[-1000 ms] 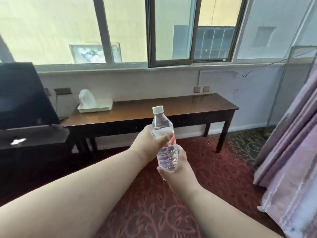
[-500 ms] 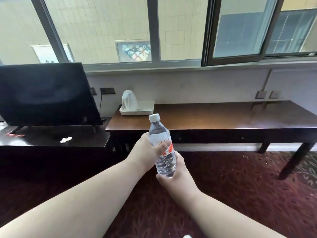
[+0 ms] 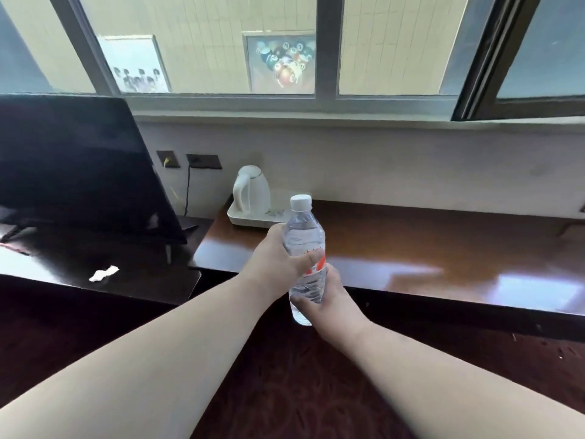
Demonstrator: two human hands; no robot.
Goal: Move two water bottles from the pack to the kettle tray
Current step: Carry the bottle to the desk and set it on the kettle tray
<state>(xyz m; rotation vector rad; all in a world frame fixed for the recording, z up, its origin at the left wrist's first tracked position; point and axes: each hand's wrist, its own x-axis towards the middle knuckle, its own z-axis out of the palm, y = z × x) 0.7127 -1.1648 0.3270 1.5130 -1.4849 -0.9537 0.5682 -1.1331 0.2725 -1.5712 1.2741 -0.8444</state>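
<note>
Head view: the water bottle [image 3: 305, 245], gripped by both hands' fingers [image 3: 311, 258], has been carried nearer the kettle tray [image 3: 250, 218], so placement is judged close.

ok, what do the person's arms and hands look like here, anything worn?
Both forearms are bare as far as the frame shows: no sleeves, gloves, watch or bands in view. The left hand and right hand carry no rings that can be made out on the visible fingers. No markings, cables or sensors on either arm.
</note>
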